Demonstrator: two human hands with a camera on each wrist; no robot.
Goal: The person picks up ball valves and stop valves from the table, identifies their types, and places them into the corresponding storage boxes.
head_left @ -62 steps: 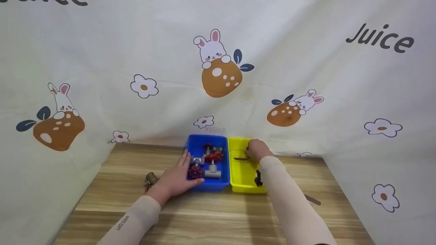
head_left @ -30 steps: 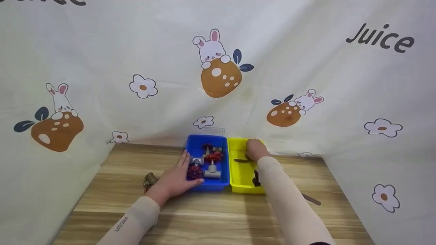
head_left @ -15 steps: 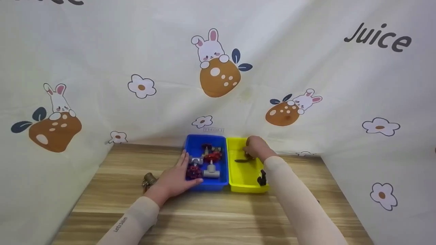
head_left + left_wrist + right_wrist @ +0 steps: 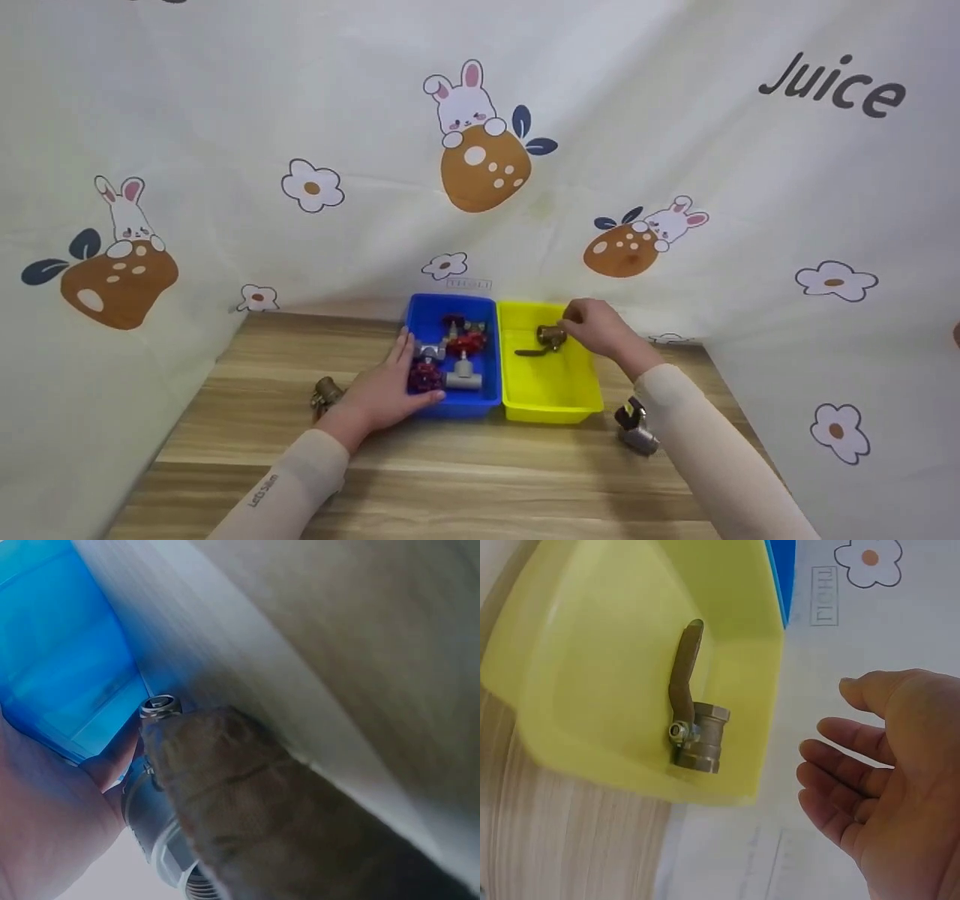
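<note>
In the head view, my left hand (image 4: 379,394) lies along the left wall of the blue bin (image 4: 457,410), fingers straight and thumb over its front rim. Several valves, some with red handwheels (image 4: 465,343), and a grey tee-shaped fitting (image 4: 463,377) lie inside it. My right hand (image 4: 600,328) hovers at the back right rim of the yellow bin (image 4: 551,411). In the right wrist view its fingers are loosely bent and hold nothing. A brass ball valve (image 4: 703,739) with a brown lever (image 4: 684,671) lies in the yellow bin, apart from the fingers.
A brass valve (image 4: 328,392) lies on the wooden table (image 4: 480,487) beside my left wrist. Right of the yellow bin lies a metallic valve body (image 4: 639,436), partly hidden by my right forearm. A printed white curtain (image 4: 360,240) hangs behind the bins.
My right hand has let go of the ball valve in the yellow bin and moved back and to the right. The metallic valve on the right has come into view. My left hand stays put.
</note>
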